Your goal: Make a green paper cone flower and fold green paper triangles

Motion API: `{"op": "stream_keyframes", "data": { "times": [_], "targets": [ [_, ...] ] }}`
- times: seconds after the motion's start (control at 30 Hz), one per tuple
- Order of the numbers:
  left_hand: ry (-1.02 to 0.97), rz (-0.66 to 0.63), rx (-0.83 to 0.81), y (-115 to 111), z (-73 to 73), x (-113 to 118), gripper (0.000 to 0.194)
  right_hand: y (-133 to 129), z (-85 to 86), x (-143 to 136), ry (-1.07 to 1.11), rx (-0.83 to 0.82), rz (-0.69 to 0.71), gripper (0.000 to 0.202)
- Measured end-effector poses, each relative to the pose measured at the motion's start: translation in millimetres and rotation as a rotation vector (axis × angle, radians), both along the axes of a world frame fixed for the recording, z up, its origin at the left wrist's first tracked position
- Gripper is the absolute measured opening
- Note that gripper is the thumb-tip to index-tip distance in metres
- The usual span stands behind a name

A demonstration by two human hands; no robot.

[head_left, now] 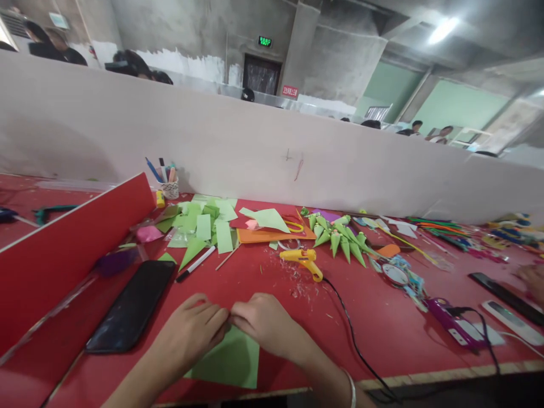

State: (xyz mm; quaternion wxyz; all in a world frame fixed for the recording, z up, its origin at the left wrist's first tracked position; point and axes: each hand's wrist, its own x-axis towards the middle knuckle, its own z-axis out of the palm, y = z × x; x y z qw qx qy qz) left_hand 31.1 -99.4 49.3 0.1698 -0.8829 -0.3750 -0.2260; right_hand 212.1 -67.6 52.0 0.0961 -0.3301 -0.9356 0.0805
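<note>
A sheet of light green paper (pixel 235 362) lies near the table's front edge, its top edge between both hands. My left hand (pixel 199 323) is closed, fingers curled and pinching the paper's upper edge. My right hand (pixel 263 323) pinches the same edge just beside it, the fingertips of the two hands almost touching. The hands hide that edge, so I cannot tell whether it is folded. Beyond my right hand a yellow hot glue gun (pixel 302 260) rests on its side, with its black cord trailing to the front edge.
A black phone (pixel 132 306) lies left of my hands. Behind are a marker (pixel 196 264), green paper pieces (pixel 203 226), folded green paper cones (pixel 340 235) and a pen cup (pixel 170 188). A purple power strip (pixel 454 326) is at right. A red divider (pixel 80 255) borders the left.
</note>
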Motion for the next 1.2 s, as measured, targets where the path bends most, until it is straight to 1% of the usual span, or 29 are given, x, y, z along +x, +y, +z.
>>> {"op": "stream_keyframes", "data": {
  "times": [0.07,0.13,0.2,0.27,0.3,0.37,0.4,0.43,0.47,0.5,0.53,0.57,0.6,0.67,0.77,0.8,0.87,0.93,1.03,1.1,1.2],
  "targets": [
    [0.013,0.031,0.071,-2.7,0.1,6.6,0.034,-1.2,3.1,-0.7,0.051,-0.051,0.019,0.031],
    [0.018,0.053,0.084,-3.8,0.1,3.6,0.033,-1.6,6.6,3.5,0.096,-0.105,0.029,0.032],
    [0.039,0.063,0.049,-3.1,-1.6,-11.3,0.033,-0.8,9.6,13.9,0.133,-0.159,0.013,0.032],
    [0.067,0.089,-0.01,-1.3,-4.8,-34.1,0.032,0.7,10.9,28.8,0.177,-0.215,-0.027,0.031],
    [0.058,0.122,-0.034,-0.3,-6.0,-45.6,0.031,1.5,10.8,36.5,0.2,-0.244,-0.054,0.031],
    [0.007,0.284,-0.054,1.2,-5.5,-62.0,0.029,2.2,9.2,48.5,0.232,-0.296,-0.105,0.033],
    [-0.054,0.383,-0.073,1.6,-3.4,-64.8,0.028,2.2,8.1,51.9,0.237,-0.313,-0.115,0.033],
    [-0.127,0.402,-0.136,1.6,-0.1,-63.6,0.027,2.1,6.9,53.2,0.237,-0.326,-0.11,0.032],
    [-0.191,0.349,-0.243,1.4,3.8,-58.9,0.026,1.8,6.0,52.9,0.234,-0.335,-0.094,0.031],
    [-0.235,0.262,-0.362,1.0,7.7,-51.6,0.024,1.7,5.5,51.4,0.232,-0.342,-0.074,0.03],
    [-0.227,0.168,-0.492,0.4,10.9,-43.2,0.024,1.7,5.5,49.3,0.232,-0.35,-0.054,0.03],
    [-0.197,0.089,-0.583,-0.2,12.9,-34.6,0.024,1.9,6.0,47.1,0.233,-0.357,-0.04,0.029],
    [-0.156,0.029,-0.638,-0.9,13.2,-27.1,0.026,2.3,6.8,45.0,0.233,-0.356,-0.037,0.028],
    [-0.081,0.019,-0.645,-2.2,9.0,-16.7,0.037,2.8,8.4,41.2,0.22,-0.299,-0.053,0.027],
    [-0.025,0.074,-0.546,-3.2,-2.4,-10.8,0.041,0.8,7.2,31.2,0.172,-0.076,-0.062,0.022],
    [-0.022,0.08,-0.518,-3.3,-5.4,-9.7,0.04,-0.7,5.1,25.7,0.167,0.002,-0.041,0.02],
    [-0.042,0.076,-0.49,-3.4,-8.5,-7.3,0.042,-4.0,-1.0,12.2,0.189,0.103,0.045,0.017],
    [-0.094,0.084,-0.52,-3.7,-7.6,-5.4,0.043,-6.1,-8.3,-0.8,0.219,0.188,0.076,0.016],
    [-0.181,0.11,-0.641,-5.3,-2.5,-8.9,0.045,-4.4,-17.2,-9.6,0.239,0.252,0.031,0.014],
    [-0.212,0.119,-0.702,-6.9,0.7,-17.1,0.045,0.1,-20.8,-5.3,0.247,0.272,0.024,0.014],
    [-0.242,0.13,-0.719,-9.2,3.7,-34.2,0.042,9.8,-23.9,13.4,0.232,0.289,-0.013,0.014]
  ]
}}
